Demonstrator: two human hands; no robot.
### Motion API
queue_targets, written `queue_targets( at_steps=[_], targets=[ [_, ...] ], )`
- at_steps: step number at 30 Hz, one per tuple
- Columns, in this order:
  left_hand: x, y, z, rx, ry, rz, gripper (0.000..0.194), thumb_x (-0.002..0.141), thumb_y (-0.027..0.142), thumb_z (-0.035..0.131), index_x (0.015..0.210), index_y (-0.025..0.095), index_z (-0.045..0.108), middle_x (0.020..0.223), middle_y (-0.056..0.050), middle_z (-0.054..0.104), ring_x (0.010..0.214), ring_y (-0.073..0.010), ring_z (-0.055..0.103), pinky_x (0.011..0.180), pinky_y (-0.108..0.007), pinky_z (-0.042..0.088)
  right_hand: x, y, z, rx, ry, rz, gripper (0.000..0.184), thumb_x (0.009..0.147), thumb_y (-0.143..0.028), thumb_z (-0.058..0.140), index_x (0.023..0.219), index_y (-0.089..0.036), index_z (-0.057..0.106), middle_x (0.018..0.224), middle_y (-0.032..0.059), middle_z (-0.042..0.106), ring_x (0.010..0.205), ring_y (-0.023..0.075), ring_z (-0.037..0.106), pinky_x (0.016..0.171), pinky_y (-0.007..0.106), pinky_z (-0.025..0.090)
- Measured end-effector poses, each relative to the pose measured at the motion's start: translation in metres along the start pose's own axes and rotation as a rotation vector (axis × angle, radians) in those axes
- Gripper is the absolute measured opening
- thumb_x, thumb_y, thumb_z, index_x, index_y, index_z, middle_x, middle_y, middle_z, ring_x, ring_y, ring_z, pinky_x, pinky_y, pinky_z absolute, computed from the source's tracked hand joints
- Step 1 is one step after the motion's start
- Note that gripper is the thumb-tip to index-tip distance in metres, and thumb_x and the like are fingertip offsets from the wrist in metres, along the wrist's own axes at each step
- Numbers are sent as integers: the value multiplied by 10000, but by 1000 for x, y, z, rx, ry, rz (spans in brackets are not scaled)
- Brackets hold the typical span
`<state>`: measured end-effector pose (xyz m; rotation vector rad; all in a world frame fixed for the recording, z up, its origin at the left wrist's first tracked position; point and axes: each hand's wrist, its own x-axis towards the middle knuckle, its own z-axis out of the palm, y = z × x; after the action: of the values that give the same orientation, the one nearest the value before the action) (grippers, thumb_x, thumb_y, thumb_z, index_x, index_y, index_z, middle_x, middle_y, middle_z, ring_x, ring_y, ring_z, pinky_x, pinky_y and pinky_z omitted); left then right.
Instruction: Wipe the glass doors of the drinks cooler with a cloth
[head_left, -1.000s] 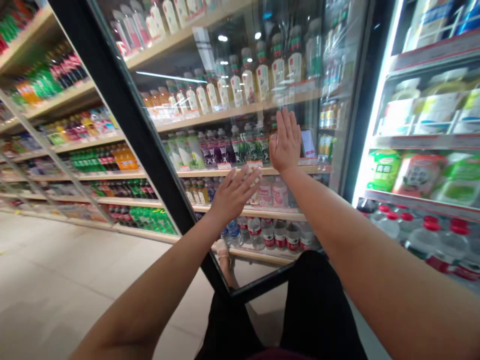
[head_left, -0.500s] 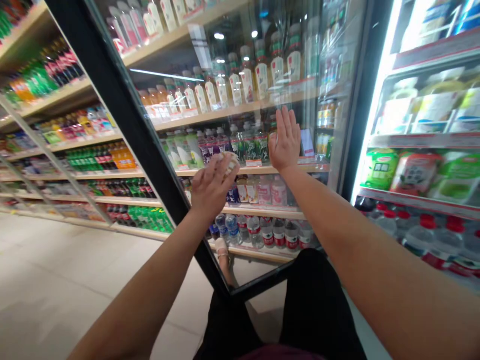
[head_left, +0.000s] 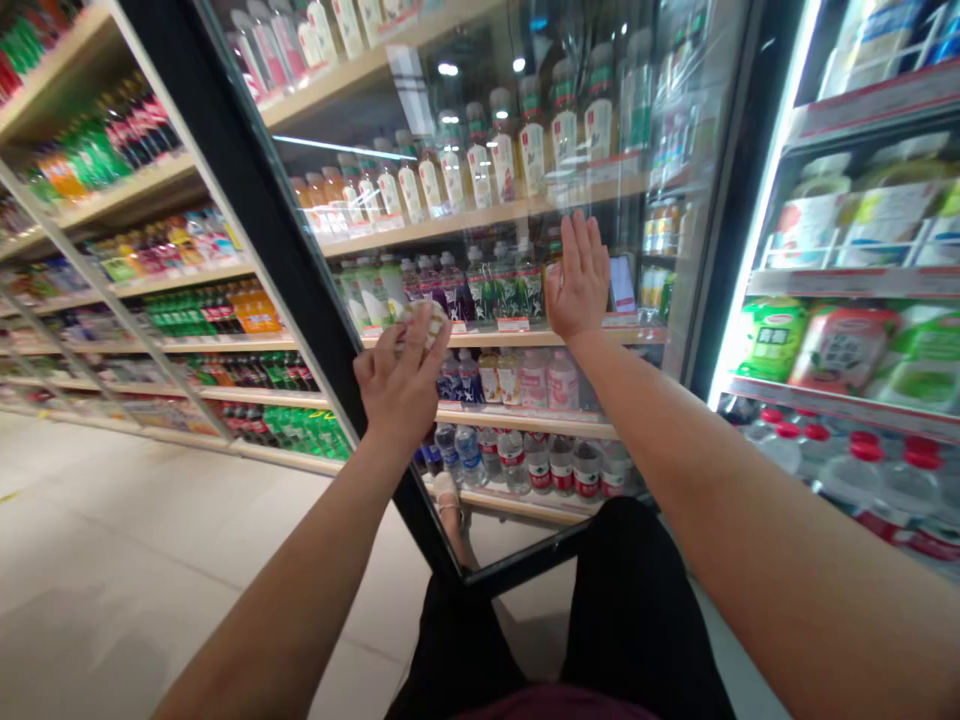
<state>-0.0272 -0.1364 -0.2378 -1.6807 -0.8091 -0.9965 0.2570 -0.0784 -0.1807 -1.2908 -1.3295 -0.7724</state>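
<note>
Hands (head_left: 579, 288) press glass door (head_left: 262, 200), cloth (head_left: 433, 324) beneath left hand (head_left: 401, 395).

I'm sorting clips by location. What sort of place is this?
Probably a supermarket or convenience store: wooden shelves hold rows of bottled drinks, a black-framed glass door stands in front, and a lit display case on the right holds red-capped bottles.

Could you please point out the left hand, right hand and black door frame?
Left hand (head_left: 401, 388), head view: back of the hand.
Right hand (head_left: 581, 290), head view: back of the hand.
Black door frame (head_left: 281, 235), head view: its long slanting bar.
</note>
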Motion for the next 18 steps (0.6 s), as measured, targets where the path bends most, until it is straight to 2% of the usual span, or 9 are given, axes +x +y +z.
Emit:
queue_targets(
  at_steps=[2, 5, 7, 11, 13, 16, 18],
  targets=[
    [-7, 5, 2, -25, -19, 13, 575, 1084, 93, 556, 1605, 333, 514, 1633, -41, 487, 1355, -375, 568, 989, -487, 374, 0, 0, 0, 9, 3, -3, 685, 998, -266, 337, 1668, -126, 374, 1745, 90, 316, 1647, 246, 232, 1358, 521, 223],
    [-19, 9, 5, -111, -81, 101, 604, 1090, 112, 565, 1624, 380, 477, 1598, -28, 535, 1341, -324, 596, 1033, -460, 386, 0, 2, 1, 21, 13, -12, 678, 1001, -268, 333, 1666, -144, 377, 1741, 84, 327, 1648, 240, 230, 1352, 531, 233],
    [-16, 6, 7, -128, -94, 100, 606, 1095, 112, 553, 1620, 406, 477, 1599, -16, 533, 1368, -306, 587, 1078, -457, 381, 0, 3, 3, 20, 20, -18, 681, 997, -275, 333, 1664, -143, 379, 1739, 84, 332, 1645, 240, 237, 1349, 534, 235],
    [3, 0, 11, -98, -70, -35, 597, 1080, 86, 530, 1608, 364, 510, 1676, -34, 415, 1545, -340, 402, 1195, -520, 322, 0, 3, 4, 4, 24, -21, 691, 993, -282, 320, 1664, -128, 377, 1742, 87, 325, 1644, 239, 239, 1355, 512, 221],
    [4, 3, 14, -106, -53, -41, 625, 1064, 61, 524, 1629, 325, 483, 1708, -59, 350, 1610, -337, 274, 1244, -539, 291, 0, 2, 4, 1, 26, -17, 694, 988, -281, 318, 1659, -118, 387, 1742, 91, 326, 1642, 243, 247, 1356, 505, 217],
    [-5, 10, 20, -165, -49, 81, 685, 1053, 18, 492, 1680, 273, 383, 1715, -85, 319, 1641, -281, 133, 1309, -507, 244, 0, 1, 4, 14, 33, -13, 694, 983, -282, 324, 1655, -121, 401, 1739, 88, 332, 1637, 248, 261, 1354, 508, 220],
    [-9, 11, 22, -202, -66, 184, 705, 1062, 19, 491, 1700, 270, 327, 1705, -82, 334, 1638, -243, 114, 1338, -469, 213, 0, 0, 3, 30, 32, -9, 690, 985, -280, 328, 1656, -135, 401, 1737, 85, 335, 1639, 248, 258, 1353, 521, 222]
  ],
)
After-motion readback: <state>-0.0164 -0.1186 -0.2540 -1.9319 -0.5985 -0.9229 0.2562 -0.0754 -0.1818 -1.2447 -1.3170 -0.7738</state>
